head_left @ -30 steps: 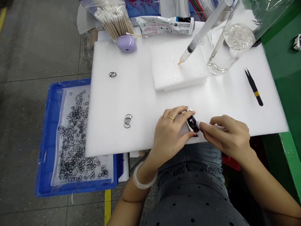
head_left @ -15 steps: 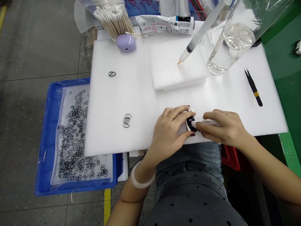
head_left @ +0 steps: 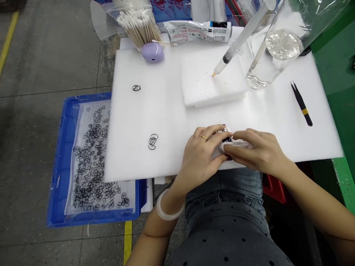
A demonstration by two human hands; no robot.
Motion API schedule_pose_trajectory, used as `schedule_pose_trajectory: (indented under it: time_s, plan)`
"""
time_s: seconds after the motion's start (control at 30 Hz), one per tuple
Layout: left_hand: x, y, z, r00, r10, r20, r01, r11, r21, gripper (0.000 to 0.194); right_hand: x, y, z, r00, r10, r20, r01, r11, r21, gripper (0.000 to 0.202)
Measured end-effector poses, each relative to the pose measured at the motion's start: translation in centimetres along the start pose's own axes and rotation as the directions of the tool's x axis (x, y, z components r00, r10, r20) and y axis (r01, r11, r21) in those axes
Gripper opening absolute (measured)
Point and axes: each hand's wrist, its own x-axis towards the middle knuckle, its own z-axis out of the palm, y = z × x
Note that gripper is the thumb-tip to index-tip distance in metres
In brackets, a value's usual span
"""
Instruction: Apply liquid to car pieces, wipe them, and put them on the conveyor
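Since the earlier frame, shifted inward with the right hand (head_left: 262, 151), now hiding more of the small dark part (head_left: 226, 140). Clamped with the left hand (head_left: 198, 155): fingers at the far edge, thumb at the near one, apparently bracing against sideways pressure. Pinched in the right fingers, a white cloth (head_left: 241, 144), laid over the near portion of the part, perhaps bunched thin for control. Kept low on the white foam sheet (head_left: 169, 118), near the front edge, likely for support and close sight.

Farther out, toward the left, two little groups of wire loops (head_left: 152, 142). Beyond the hands, a foam block (head_left: 199, 83) with a syringe (head_left: 238, 42) leaning tip-down on top, seemingly steadied by the soft foam. Off to the right, black tweezers (head_left: 301, 104), handle end toward the body, seemingly for easy pickup. Beside the sheet, lower down, a blue tray (head_left: 58, 159) with many more loops on white lining.
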Motion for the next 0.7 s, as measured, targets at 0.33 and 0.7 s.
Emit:
schedule_pose_trajectory:
  time_s: [0.33,0.7]
  plan:
    - [-0.1,-0.3,0.2,0.999,0.026,-0.025,-0.025,1.000,0.014,0.045,-2.2,0.3,-0.6,0.996,0.090,-0.022,-0.090,0.996,0.016,0.011]
    - [-0.2,-0.3,0.3,0.998,0.035,-0.049,-0.034,0.999,0.015,0.046,-2.6,-0.6,-1.2,0.986,0.169,0.010,-0.169,0.986,0.013,0.011]
